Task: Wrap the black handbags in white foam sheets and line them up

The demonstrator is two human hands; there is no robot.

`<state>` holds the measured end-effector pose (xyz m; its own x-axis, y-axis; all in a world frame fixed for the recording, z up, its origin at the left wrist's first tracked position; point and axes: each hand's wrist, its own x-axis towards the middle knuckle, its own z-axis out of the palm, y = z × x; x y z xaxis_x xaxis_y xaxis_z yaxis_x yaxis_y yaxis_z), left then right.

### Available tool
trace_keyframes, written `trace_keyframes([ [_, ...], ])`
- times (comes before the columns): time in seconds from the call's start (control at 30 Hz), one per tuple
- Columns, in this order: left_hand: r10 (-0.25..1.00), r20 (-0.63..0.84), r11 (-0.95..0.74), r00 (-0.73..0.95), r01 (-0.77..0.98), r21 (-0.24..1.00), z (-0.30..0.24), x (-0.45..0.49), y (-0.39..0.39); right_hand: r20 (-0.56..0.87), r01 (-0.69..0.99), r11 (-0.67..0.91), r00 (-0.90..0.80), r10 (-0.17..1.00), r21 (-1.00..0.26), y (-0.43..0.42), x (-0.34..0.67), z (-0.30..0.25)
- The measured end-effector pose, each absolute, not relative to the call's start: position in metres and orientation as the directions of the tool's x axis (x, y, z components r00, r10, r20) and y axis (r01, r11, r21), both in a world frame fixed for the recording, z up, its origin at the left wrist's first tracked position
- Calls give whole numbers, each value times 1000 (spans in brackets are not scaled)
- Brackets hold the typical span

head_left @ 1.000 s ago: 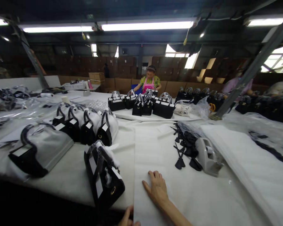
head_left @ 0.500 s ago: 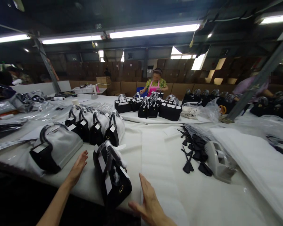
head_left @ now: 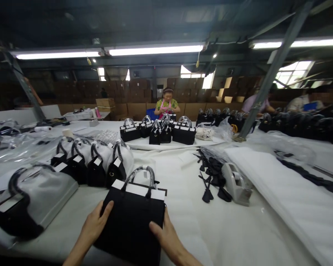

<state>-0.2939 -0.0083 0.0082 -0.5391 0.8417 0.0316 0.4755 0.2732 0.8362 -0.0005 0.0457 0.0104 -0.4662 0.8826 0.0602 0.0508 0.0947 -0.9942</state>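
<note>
A black handbag [head_left: 133, 218] with white strips and wrapped handles stands upright at the near edge of the white table [head_left: 238, 229]. My left hand [head_left: 96, 223] grips its left side, thumb on the front face. My right hand [head_left: 163, 232] grips its right side, thumb across the front. Both hands hold the bag between them.
A row of wrapped black bags [head_left: 93, 162] stands to the left, with a grey-covered bag [head_left: 33, 201] lying nearer. A tape dispenser [head_left: 235, 183] and black tags [head_left: 211, 173] sit to the right. More bags [head_left: 158, 131] stand far off, where a person [head_left: 167, 104] works.
Both hands closed on the black bag, which lay tilted on its side, and it now stands upright facing me. The view shifted.
</note>
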Motion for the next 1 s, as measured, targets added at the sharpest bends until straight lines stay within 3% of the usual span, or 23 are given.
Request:
trace_keyframes([
  [0.17, 934, 34, 149, -355, 476, 867, 35, -224, 13, 2, -111, -52, -439, 898, -992, 91, 62, 54],
  [0.3, 949, 19, 149, -315, 499, 854, 39, -171, 53, -201, -210, -297, -383, 902, -932, 125, 102, 65],
  [0.5, 945, -6, 186, -328, 519, 834, 18, -132, 88, -452, -228, -561, -391, 802, -796, 156, 133, 48],
  [0.83, 932, 11, 165, -362, 453, 876, 3, -124, 86, -514, -247, -642, -426, 745, -726, 170, 139, 11],
  [1.0, 857, 97, 162, -506, 445, 881, -16, -130, 14, -499, -225, -638, -458, 736, -736, 172, 146, 8],
])
